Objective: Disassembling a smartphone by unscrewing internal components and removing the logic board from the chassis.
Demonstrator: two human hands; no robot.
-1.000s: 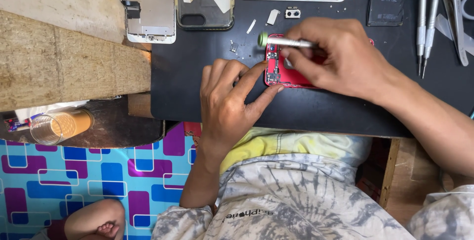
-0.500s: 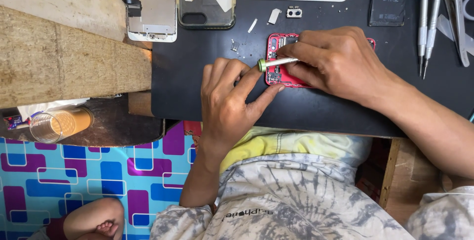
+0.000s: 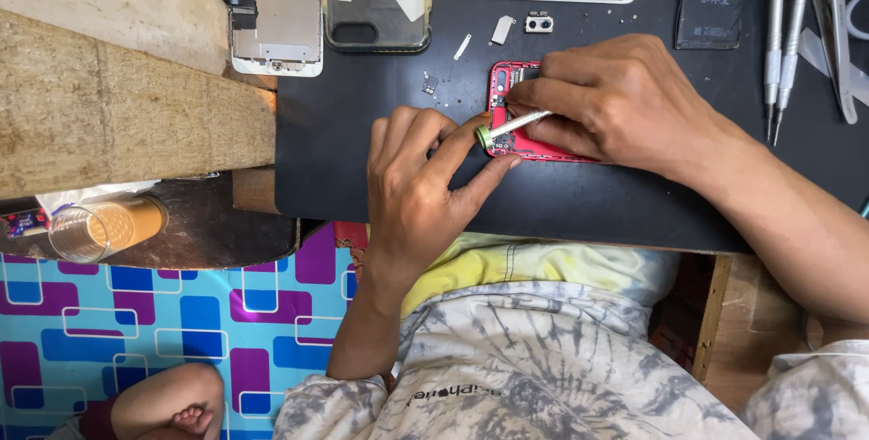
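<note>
Black work mat (image 3: 380, 177) is carrying an opened red phone housing (image 3: 503, 96) at its middle, screen assemblies lying beyond it. Left hand (image 3: 421, 177) is pinching the housing's near edge; right hand (image 3: 615, 100) is gripping a green-capped screwdriver (image 3: 511, 126), now angled lower than earlier. Reassembly is pending.

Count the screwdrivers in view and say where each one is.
3. One screwdriver with a green cap is in the right hand over the red phone; blue-capped and red-capped lie side by side at right. Others may be hidden.
</note>
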